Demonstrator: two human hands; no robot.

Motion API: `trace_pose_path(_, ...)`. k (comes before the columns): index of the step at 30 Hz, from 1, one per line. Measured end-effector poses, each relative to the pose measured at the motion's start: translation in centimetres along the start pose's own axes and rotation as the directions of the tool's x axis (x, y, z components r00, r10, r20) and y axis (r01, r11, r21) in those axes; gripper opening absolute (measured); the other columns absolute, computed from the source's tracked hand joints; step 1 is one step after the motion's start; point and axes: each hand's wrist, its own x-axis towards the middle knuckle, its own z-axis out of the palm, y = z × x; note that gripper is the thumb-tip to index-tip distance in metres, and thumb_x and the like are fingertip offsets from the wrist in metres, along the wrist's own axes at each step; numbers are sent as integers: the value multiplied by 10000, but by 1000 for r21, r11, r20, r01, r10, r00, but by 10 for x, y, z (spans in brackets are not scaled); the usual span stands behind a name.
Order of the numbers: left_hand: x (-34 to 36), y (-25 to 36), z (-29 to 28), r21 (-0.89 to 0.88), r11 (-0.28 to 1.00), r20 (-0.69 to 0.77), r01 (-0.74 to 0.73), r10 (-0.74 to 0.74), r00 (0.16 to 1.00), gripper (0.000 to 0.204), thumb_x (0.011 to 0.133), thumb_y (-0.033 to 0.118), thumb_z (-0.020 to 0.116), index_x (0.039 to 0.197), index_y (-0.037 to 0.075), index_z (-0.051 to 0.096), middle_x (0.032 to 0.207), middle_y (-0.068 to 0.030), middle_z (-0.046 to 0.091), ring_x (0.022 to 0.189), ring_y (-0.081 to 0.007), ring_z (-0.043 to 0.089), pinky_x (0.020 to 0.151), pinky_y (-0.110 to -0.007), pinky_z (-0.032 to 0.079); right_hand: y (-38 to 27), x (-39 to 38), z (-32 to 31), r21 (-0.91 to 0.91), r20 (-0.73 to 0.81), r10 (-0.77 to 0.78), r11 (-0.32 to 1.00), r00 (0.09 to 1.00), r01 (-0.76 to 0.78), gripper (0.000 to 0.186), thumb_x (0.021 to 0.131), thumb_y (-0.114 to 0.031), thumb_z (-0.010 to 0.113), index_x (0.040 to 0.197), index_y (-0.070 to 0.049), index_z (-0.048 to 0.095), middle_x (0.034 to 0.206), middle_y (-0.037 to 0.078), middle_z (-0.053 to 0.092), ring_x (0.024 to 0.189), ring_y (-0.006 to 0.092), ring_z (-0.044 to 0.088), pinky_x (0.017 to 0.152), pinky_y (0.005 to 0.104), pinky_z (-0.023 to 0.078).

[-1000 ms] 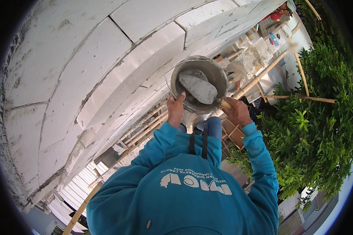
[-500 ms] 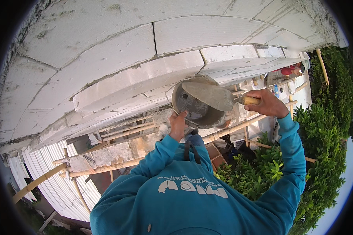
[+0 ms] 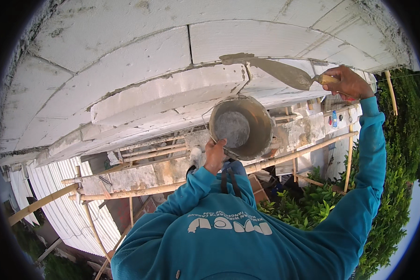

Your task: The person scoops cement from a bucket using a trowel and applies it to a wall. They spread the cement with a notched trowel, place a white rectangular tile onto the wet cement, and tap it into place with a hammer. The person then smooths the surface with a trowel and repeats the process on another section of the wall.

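Note:
My left hand (image 3: 214, 155) is closed on the near rim of a grey bucket (image 3: 260, 130), which is tilted so that its inside shows. Wet grey mortar (image 3: 232, 129) lies at the bottom. My right hand (image 3: 346, 83) grips the wooden handle of a trowel (image 3: 284, 73), out to the right and higher up. The trowel's blade, smeared with mortar, reaches left to the wall. At its tip a patch of fresh mortar (image 3: 236, 59) sits on the seam above a white block (image 3: 168, 93) that juts out from the wall.
A white block wall (image 3: 116, 56) curves across the top. Below it runs a scaffold of bamboo poles (image 3: 308, 145) and stained planks (image 3: 140, 178). Corrugated sheeting (image 3: 74, 205) lies lower left, leafy trees (image 3: 387, 154) on the right. A blue bottle (image 3: 334, 118) stands on the scaffold.
My right hand has lifted the trowel from over the bucket up to the wall, and mortar now lies on the seam there. The left hand keeps hold of the bucket.

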Motion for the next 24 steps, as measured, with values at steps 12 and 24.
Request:
trace_pose_path(12,-10,13,50,214,970,187,-115,75,980,421,882,32,574,1294,-35,517,1090,-113,661,929,-192,611,812,-326,489,46,-88,182,-449,-335,-143,893,931,-24,265,765,-207,729,1013,-129,680,834,114,663,811,301,666,700,420,525)
trace_pose_path(24,-1,5,111,561,732,357,-387,207,911,663,858,105,609,1480,147,382,857,-125,667,754,-211,596,740,-342,478,135,-57,266,-243,-189,-30,970,982,-17,367,763,-310,728,1082,-133,684,876,125,689,820,316,682,735,438,541)
